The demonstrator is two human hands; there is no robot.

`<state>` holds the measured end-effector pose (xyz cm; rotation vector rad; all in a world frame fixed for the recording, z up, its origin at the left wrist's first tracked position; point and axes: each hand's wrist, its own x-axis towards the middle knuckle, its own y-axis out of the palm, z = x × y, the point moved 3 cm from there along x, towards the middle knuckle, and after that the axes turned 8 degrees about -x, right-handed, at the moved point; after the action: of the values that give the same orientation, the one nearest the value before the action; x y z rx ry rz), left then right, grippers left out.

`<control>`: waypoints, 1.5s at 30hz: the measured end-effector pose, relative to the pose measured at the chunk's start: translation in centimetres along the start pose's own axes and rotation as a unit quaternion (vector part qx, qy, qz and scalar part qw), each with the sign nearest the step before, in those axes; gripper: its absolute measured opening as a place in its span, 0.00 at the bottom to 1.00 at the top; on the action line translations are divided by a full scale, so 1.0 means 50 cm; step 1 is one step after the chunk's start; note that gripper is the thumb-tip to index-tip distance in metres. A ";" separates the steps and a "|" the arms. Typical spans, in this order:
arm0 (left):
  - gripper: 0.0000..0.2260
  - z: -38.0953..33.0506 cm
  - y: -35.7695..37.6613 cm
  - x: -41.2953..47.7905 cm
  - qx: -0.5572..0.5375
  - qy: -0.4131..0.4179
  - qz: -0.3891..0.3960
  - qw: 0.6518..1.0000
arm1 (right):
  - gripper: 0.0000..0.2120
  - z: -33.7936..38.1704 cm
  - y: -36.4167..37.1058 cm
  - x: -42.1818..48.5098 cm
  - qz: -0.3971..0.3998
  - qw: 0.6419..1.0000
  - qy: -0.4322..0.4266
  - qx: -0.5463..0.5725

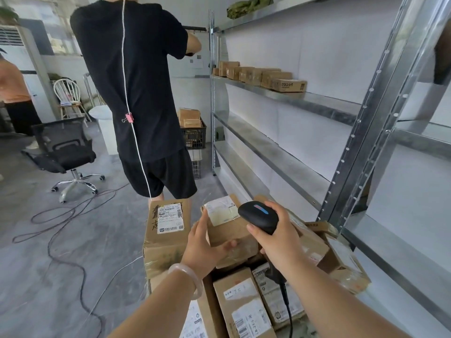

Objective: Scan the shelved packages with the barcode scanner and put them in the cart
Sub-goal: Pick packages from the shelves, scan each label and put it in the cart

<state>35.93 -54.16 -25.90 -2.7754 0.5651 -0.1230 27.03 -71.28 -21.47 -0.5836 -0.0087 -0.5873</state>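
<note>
My left hand [205, 247] grips a brown cardboard package [231, 230] with a white label, held over a heap of boxes. My right hand [280, 237] is closed around a black barcode scanner [260, 215], whose head sits just right of the package's label; its cable hangs down past my wrist. Below both hands lies the pile of packages [244, 306], a tall box [166, 230] at its left; the cart under them is hidden. A row of small packages [263, 76] remains on the upper metal shelf [317, 100].
A person in black [136, 93] stands close ahead, back turned, facing the shelf end. A crate of boxes [194, 132] is behind them. An office chair [66, 154] and loose cables [61, 230] occupy the floor at left. Lower shelves [280, 154] run along the right.
</note>
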 end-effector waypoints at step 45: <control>0.43 -0.540 0.685 -0.592 0.151 0.364 0.323 0.861 | 0.27 -0.100 -0.808 -0.759 -0.412 0.897 0.127 -0.100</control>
<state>-7.74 -80.01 -11.61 -2.0205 1.4688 -1.0227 -26.71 -81.47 -11.24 -0.6917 0.0530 -1.5063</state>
